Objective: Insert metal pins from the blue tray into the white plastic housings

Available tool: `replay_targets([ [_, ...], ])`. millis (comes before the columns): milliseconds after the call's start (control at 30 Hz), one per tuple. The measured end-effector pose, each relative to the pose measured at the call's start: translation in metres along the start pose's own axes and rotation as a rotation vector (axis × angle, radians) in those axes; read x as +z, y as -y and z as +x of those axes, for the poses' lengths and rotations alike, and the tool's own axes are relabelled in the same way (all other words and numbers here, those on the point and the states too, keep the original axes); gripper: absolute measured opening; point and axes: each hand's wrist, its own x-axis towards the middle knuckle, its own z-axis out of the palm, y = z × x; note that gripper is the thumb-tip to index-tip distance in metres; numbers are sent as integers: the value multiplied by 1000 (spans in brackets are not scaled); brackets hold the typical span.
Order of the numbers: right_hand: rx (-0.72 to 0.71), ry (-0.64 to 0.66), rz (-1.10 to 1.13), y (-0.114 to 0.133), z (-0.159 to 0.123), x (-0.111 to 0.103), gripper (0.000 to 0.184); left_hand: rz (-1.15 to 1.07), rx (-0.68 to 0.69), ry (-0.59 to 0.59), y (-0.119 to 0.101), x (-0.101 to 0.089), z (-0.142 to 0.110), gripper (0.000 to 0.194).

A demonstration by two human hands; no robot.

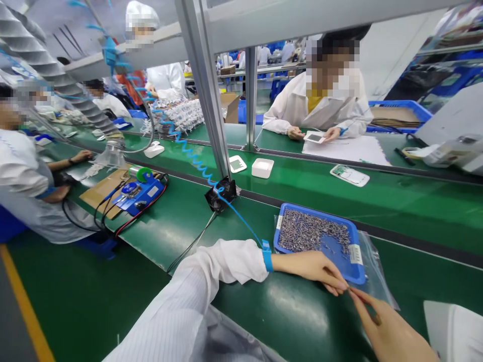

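My left hand (319, 267) reaches in over the bench, its thumb and fingers pinched together. A blue strap with a coiled cord circles that wrist. From the lower right comes my right hand (392, 327), also pinched, and its fingertips meet those of my left hand. Whatever lies between the fingertips is hidden or too small to name. Just beyond both hands sits a shallow blue tray (341, 261) holding many small metal pieces (307, 231) that look like screws. Under the tray's right side a clear plastic bag (377, 274) sticks out.
A white object (455, 327) stands at the lower right. Beyond the tray, a green conveyor (294, 188) carries white casings (262, 168). A small black fan (221, 195) sits by a metal post. Further left is a blue soldering stand (141, 193). Co-workers sit opposite and at left.
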Motion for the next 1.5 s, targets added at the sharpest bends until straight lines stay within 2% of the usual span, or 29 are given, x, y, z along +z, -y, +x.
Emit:
replay_targets([
  [100, 150, 152, -16, -8, -13, -4, 42, 285, 71, -29, -6, 14, -12, 39],
  [167, 343, 156, -8, -7, -22, -14, 46, 561, 132, -83, -7, 25, -22, 35],
  [200, 419, 117, -33, -5, -25, -20, 51, 618, 150, -92, -6, 30, -28, 31],
  [300, 664, -52, -150, 0, -33, -38, 59, 672, 206, -127, 4, 36, -38, 22],
  [400, 734, -181, -180, -2, -40, -46, 49, 680, 241, -145, 15, 36, -41, 25],
  [433, 756, -165, -203, -2, -43, -46, 48, 676, 246, -138, 17, 35, -41, 26],
  [533, 817, -4, -269, 4, -53, -43, 44, 693, 254, -99, 17, 36, -44, 31],
  [600, 813, 64, -260, 18, -58, -41, 40, 776, 275, -74, 14, 39, -47, 37],
  [667, 785, 105, -172, 39, -59, -39, 38, 920, 325, -42, 13, 42, -48, 52],
  [800, 647, 299, 320, 86, -53, -39, 31, 1151, 423, 76, 18, 43, -48, 86],
  [867, 586, 394, 567, 104, -47, -39, 25, 1162, 434, 113, 22, 39, -47, 95],
  [967, 606, 479, 718, 114, -40, -43, 21, 1102, 396, 127, 22, 32, -48, 102],
  [1067, 606, 499, 658, 111, -37, -48, 20, 1043, 313, 167, 16, 29, -48, 106],
  [1167, 556, 451, 425, 104, -34, -50, 22, 999, 246, 203, 10, 29, -47, 109],
  [1333, 492, 462, 6, 100, -18, -43, 21, 1022, 294, 161, 13, 37, -44, 108],
  [1500, 542, 496, -161, 100, -7, -34, 21, 1021, 320, 90, 19, 43, -42, 109],
])
